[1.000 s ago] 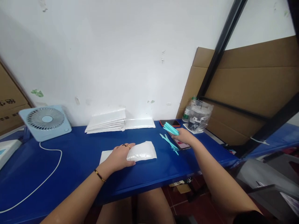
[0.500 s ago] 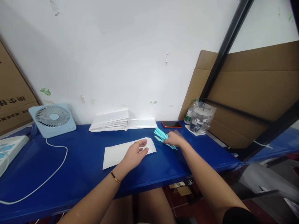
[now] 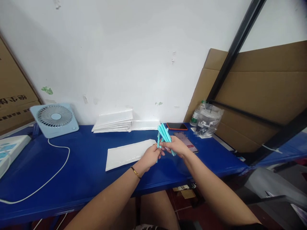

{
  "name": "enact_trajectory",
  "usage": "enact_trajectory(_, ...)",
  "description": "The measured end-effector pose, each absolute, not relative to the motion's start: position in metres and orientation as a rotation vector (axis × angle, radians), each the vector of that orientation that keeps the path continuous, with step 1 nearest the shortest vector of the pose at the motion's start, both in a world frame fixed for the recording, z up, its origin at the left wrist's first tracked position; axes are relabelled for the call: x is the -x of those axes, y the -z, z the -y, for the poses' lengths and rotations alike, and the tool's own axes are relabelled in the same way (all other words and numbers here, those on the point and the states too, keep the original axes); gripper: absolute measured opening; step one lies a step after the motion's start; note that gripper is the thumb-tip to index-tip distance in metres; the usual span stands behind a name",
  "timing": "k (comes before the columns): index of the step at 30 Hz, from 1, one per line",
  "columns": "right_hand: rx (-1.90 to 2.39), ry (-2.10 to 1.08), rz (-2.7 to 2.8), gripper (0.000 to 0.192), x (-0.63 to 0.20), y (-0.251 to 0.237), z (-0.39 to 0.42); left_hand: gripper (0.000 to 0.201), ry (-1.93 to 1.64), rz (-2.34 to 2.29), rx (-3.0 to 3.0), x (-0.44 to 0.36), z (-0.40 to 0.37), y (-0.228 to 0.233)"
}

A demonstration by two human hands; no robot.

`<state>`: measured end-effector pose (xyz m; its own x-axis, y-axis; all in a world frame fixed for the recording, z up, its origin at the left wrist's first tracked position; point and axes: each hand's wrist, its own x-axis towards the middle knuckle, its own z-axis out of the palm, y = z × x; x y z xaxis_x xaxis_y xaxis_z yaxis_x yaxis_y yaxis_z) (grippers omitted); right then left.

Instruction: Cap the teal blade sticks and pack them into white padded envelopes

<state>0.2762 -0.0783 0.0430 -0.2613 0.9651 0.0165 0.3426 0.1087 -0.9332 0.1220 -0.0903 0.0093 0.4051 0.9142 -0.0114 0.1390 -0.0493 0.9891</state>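
Observation:
A bundle of slim turquoise sticks is gripped in my right hand, raised over the table and fanned upward. Their exact kind is too small to make out. Close against it, my left hand pinches one turquoise stick standing a little apart from the bundle, its lower end poking out beneath the fingers. Just left of my hands a white padded envelope lies flat on the blue table, its right end partly behind my left hand.
Against the wall sit a stack of white envelopes and a flat one. Two phones, one red-edged and one lit, lie right, before a bottle and plastic bag. A blue fan and its cable occupy the left.
My right hand has lifted the turquoise sticks and brought them left, uncovering the lit phone. My left hand has moved right from over the envelope and closed on one stick.

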Motion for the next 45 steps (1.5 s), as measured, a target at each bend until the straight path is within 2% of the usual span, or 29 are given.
enact_trajectory(3, 1.408, -0.598, 1.957, 0.05, -0.287, -0.049, 0.084, 0.019, -0.759, -1.038, -1.409, -0.102, 0.084, -0.017)
enact_trajectory(5, 1.445, -0.223, 2.212, 0.065, -0.291, -0.054, 0.087, 0.017, -0.61, -1.034, -1.372, -0.09, 0.081, -0.026)
enact_trajectory(6, 1.439, -0.067, 2.352, 0.067, -0.291, -0.056, 0.089, 0.016, -0.506, -1.015, -1.381, -0.086, 0.08, -0.031)
enact_trajectory(7, 1.418, 0.066, 2.48, 0.062, -0.29, -0.059, 0.09, 0.015, -0.406, -0.977, -1.4, -0.082, 0.08, -0.035)
enact_trajectory(9, 1.337, 0.256, 2.67, 0.039, -0.286, -0.064, 0.092, 0.016, -0.259, -0.882, -1.43, -0.077, 0.081, -0.042)
enact_trajectory(12, 1.253, 0.397, 2.765, 0.015, -0.28, -0.071, 0.093, 0.022, -0.192, -0.739, -1.4, -0.073, 0.084, -0.046)
enact_trajectory(16, 1.143, 0.476, 2.748, 0.016, -0.28, -0.072, 0.092, 0.03, -0.136, -0.594, -1.248, -0.069, 0.083, -0.049)
enact_trajectory(20, 1.032, 0.57, 2.797, 0.013, -0.276, -0.064, 0.088, 0.058, -0.122, -0.528, -1.028, -0.073, 0.084, -0.05)
enact_trajectory(24, 0.781, 0.707, 2.877, 0.014, -0.261, -0.065, 0.085, 0.047, -0.151, -0.567, -1.094, -0.088, 0.089, -0.043)
enact_trajectory(28, 0.731, 0.619, 2.844, 0.017, -0.262, -0.093, 0.089, 0.035, -0.422, -0.701, -1.332, -0.098, 0.095, -0.033)
enact_trajectory(30, 0.81, 0.416, 2.716, 0.046, -0.272, -0.112, 0.093, 0.032, -0.67, -0.752, -1.458, -0.1, 0.096, -0.029)
enact_trajectory(32, 0.828, 0.071, 2.616, 0.073, -0.28, -0.128, 0.098, 0.029, -0.872, -0.781, -1.54, -0.104, 0.096, -0.025)
enact_trajectory(33, 0.8, -0.093, 2.549, 0.073, -0.28, -0.132, 0.099, 0.028, -0.936, -0.787, -1.569, -0.106, 0.096, -0.023)
enact_trajectory(34, 0.782, -0.216, 2.459, 0.064, -0.278, -0.132, 0.101, 0.027, -0.971, -0.792, -1.601, -0.109, 0.096, -0.02)
enact_trajectory(37, 0.768, -0.347, 2.323, 0.04, -0.259, -0.119, 0.103, 0.021, -0.972, -0.84, -1.696, -0.117, 0.096, -0.012)
enact_trajectory(43, 0.806, -0.354, 2.355, 0.034, -0.232, -0.09, 0.105, 0.01, -0.869, -0.936, -1.706, -0.121, 0.096, 0.002)
enact_trajectory(45, 0.809, -0.451, 2.321, 0.033, -0.236, -0.091, 0.105, 0.016, -0.851, -0.938, -1.682, -0.12, 0.096, 0.003)
